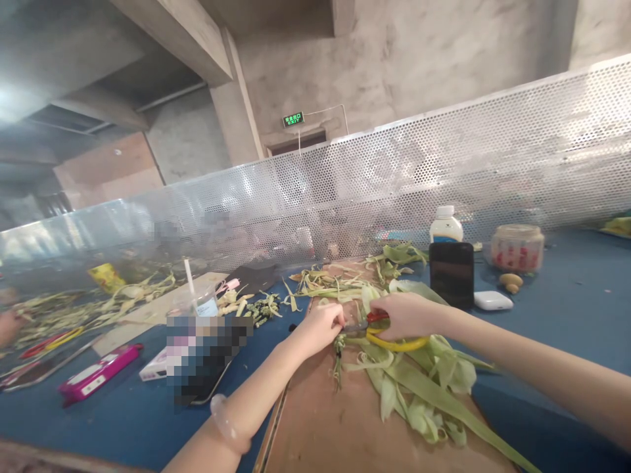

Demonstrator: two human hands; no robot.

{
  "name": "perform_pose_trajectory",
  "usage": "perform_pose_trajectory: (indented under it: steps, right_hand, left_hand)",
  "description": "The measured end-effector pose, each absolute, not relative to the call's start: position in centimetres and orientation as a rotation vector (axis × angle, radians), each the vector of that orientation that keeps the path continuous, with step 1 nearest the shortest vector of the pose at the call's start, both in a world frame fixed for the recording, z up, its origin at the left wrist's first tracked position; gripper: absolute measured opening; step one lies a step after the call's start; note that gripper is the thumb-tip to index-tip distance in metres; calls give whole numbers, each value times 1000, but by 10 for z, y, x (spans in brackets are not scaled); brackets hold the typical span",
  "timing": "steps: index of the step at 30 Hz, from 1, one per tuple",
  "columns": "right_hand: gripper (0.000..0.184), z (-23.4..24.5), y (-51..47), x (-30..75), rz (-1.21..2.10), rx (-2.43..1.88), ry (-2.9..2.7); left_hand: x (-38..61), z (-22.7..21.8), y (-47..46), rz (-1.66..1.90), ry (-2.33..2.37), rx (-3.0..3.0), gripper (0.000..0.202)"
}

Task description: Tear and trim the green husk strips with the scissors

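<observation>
My right hand (407,316) is closed around a pair of scissors (397,343) with red and yellow handles. The blades point left, toward my left hand (323,326). The fingertips of my left hand are pinched together on a small knotted green husk piece (338,361), which hangs down over the brown board (320,420). The blade tips are close to those fingertips; I cannot tell whether they touch the piece. Long pale green husk strips (419,387) lie on the board under and beside my right hand, and more dry strips (340,279) are at its far end.
A black phone (451,274), a white earbud case (493,301), a white bottle (445,225) and a jar (517,248) stand at right. At left are a magenta packet (101,373), a partly blurred phone (211,374) and a cup with a straw (204,305). Another person's hand (10,327) shows far left.
</observation>
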State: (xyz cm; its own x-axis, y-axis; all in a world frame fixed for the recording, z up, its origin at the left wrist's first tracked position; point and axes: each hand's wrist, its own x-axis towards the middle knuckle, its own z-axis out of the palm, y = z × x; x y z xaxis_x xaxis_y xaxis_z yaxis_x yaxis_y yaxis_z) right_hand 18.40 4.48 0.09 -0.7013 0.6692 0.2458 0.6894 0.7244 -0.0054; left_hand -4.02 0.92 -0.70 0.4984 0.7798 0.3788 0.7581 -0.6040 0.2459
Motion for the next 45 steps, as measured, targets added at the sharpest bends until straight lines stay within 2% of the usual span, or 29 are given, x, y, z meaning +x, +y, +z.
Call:
perform_pose_trajectory:
  steps: [6, 24, 33, 39, 45]
  right_hand:
    - [35, 5, 42, 183, -61, -1103, -2722]
    - [32, 0, 46, 183, -144, -1012, -2723]
    - [40, -1, 45, 181, -153, -1074, -2740]
    - [36, 4, 41, 181, -145, -1052, -2755]
    - [39, 1, 42, 181, -136, -1082, -2744]
  left_hand:
    - [-41, -9, 10, 730, 1368, 2681, 12]
    - [-42, -8, 10, 698, 1408, 2682, 14]
    - [-43, -6, 9, 722, 1420, 2635, 11]
    - [-43, -7, 9, 721, 1431, 2626, 11]
    - [-44, -8, 10, 727, 1443, 2607, 10]
